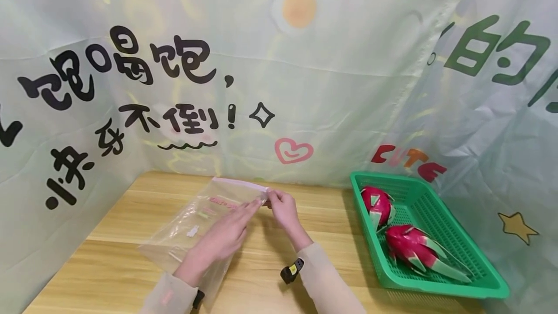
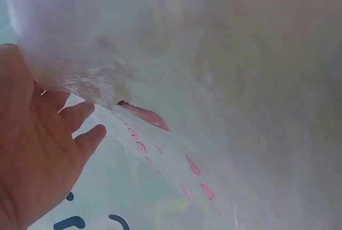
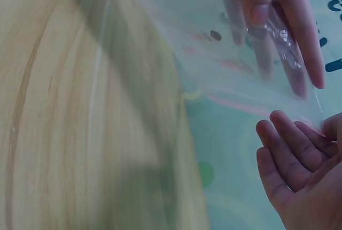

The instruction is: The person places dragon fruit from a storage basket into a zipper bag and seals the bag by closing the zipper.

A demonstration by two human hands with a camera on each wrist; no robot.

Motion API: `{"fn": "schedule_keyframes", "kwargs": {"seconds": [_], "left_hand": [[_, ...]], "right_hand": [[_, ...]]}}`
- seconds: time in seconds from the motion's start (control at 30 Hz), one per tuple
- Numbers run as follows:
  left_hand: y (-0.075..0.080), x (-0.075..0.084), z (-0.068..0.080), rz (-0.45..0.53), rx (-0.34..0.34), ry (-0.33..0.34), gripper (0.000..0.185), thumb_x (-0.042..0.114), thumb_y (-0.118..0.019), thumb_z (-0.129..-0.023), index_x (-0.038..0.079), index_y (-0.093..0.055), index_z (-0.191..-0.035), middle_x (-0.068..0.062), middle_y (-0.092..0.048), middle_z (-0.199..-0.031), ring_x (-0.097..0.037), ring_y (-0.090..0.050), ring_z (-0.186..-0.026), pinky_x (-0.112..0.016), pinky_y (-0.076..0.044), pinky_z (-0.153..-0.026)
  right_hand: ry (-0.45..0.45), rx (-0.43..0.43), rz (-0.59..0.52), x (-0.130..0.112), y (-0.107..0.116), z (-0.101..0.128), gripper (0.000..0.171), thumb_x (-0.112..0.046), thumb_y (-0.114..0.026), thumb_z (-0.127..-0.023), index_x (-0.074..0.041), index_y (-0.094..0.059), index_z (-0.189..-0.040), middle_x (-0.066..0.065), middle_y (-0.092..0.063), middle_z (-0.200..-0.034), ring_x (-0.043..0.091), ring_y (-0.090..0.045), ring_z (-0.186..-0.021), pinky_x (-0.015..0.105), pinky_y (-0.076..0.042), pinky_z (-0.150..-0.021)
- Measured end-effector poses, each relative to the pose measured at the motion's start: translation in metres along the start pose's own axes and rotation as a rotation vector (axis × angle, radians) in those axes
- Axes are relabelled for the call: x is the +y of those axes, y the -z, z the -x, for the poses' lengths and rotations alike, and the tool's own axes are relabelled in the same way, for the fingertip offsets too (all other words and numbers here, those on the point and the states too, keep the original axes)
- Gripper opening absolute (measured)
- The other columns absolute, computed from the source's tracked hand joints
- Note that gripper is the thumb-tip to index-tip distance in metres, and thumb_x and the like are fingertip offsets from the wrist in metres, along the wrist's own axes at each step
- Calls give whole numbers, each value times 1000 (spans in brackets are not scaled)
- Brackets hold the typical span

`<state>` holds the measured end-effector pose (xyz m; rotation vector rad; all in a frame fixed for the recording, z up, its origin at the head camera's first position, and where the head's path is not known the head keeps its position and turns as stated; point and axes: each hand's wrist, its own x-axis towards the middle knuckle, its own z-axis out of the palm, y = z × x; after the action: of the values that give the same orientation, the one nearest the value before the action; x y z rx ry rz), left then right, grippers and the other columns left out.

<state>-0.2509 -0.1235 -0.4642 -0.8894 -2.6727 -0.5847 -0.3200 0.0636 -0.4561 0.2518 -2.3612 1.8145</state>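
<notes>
The right hand pinches the top corner of a clear zip bag, fingers curled on its pink-edged seal, while the left hand lies over the bag just beside it, fingers extended toward the same corner; whether those fingers grip the film or only press it, the head view does not settle. The left wrist view adds the palm open and relaxed under the cloudy film, with pink print on it. The right wrist view shows the right hand's fingers loosely curled at the bag's edge and the left fingers straight, seen through the plastic. The bag lifts off a wooden table, its lower end resting on the boards. Only the head view takes in a green basket, well apart from the bag on the right-hand side, holding two dragon fruits. A printed cloth backdrop rises behind the bag.
</notes>
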Motion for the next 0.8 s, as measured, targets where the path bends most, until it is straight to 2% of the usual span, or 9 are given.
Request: {"fn": "schedule_keyframes", "kwargs": {"seconds": [0.17,0.27,0.37,0.43,0.53,0.6,0.67,0.8], "left_hand": [[-1,15,-7,1,49,-60,70,12,-60,-103,9,-26,-165,-11,-26,-170,-34,-32,-153,-57,-32,-119],[3,25,-10,49,91,-33,68,25,-58,-107,10,-26,-165,-10,-25,-170,-35,-33,-152,-57,-32,-119],[11,34,-16,145,181,25,64,30,-56,-108,12,-29,-164,-8,-29,-169,-35,-38,-150,-56,-36,-117],[19,38,-23,210,268,63,61,27,-57,-108,11,-35,-162,-8,-34,-167,-34,-40,-148,-56,-38,-115],[31,42,-34,273,361,104,58,23,-59,-107,11,-39,-160,-8,-37,-166,-33,-41,-148,-56,-39,-114],[39,41,-41,273,383,126,58,23,-58,-107,10,-38,-160,-8,-36,-166,-33,-39,-149,-56,-37,-116],[47,39,-47,262,377,136,58,23,-56,-108,11,-37,-161,-6,-33,-168,-32,-37,-150,-54,-34,-118],[60,30,-58,192,387,100,57,23,-56,-107,10,-39,-160,-5,-35,-166,-33,-38,-150,-52,-32,-121]], "right_hand": [[30,52,-88,-7,14,8,37,-20,-51,-110,9,-73,-106,19,-75,-93,20,-71,-81,47,-61,-84],[42,100,-110,-14,22,14,35,-21,-53,-109,8,-74,-108,19,-75,-94,20,-72,-82,47,-61,-84],[75,143,-105,-22,31,20,33,-23,-55,-109,4,-75,-111,17,-76,-96,21,-73,-83,41,-61,-82],[127,155,-99,-27,37,26,32,-23,-55,-109,1,-76,-113,15,-78,-100,21,-73,-85,38,-61,-81],[224,166,-94,-38,44,37,29,-20,-54,-110,-1,-76,-113,13,-78,-103,24,-73,-87,32,-59,-81],[303,166,-88,-42,48,43,28,-19,-54,-110,-2,-76,-113,11,-79,-103,26,-73,-88,30,-58,-79],[380,167,-88,-45,51,48,27,-16,-54,-110,-2,-76,-112,10,-79,-102,28,-74,-88,28,-57,-77],[553,164,-58,-45,57,56,22,-5,-54,-108,-2,-76,-111,11,-79,-101,29,-74,-86,28,-58,-76]]}}
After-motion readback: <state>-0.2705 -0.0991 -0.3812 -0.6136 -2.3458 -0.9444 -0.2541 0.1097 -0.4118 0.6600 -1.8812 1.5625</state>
